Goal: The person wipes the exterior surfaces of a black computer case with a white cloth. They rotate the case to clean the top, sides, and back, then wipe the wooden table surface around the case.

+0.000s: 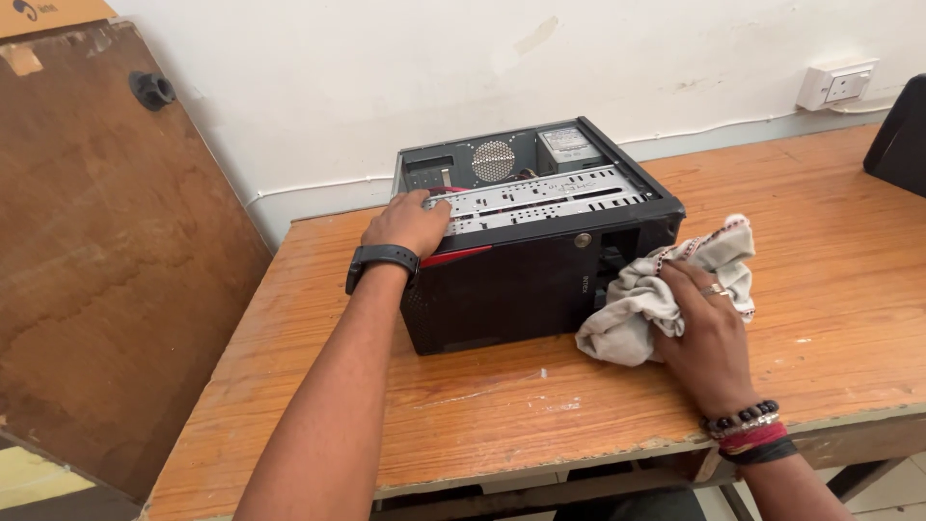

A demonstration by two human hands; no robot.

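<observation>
The left hand (410,222) lies palm down on the top left edge of one black metal computer case (526,246), fingers loosely curled over the edge and touching its silver perforated inner frame (540,200); it steadies the case rather than gripping it. The right hand (702,333) is closed on one crumpled grey-white cloth with a red-stitched border (644,309), pressing it against the case's right end.

One worn orange-brown wooden table (482,405) carries the case, which sits on its side near the middle, its open side up, close to the white wall (386,68). One large dark brown wooden board (106,241) leans at the left, beside the table. One black object (902,140) shows at the right edge, cut off, so what it is cannot be told. One white wall socket (835,87) sits above the table. The left wrist wears one black watch band (379,259); the right wrist wears several bracelets (750,431), the count unclear, and a finger wears one ring (712,288).
</observation>
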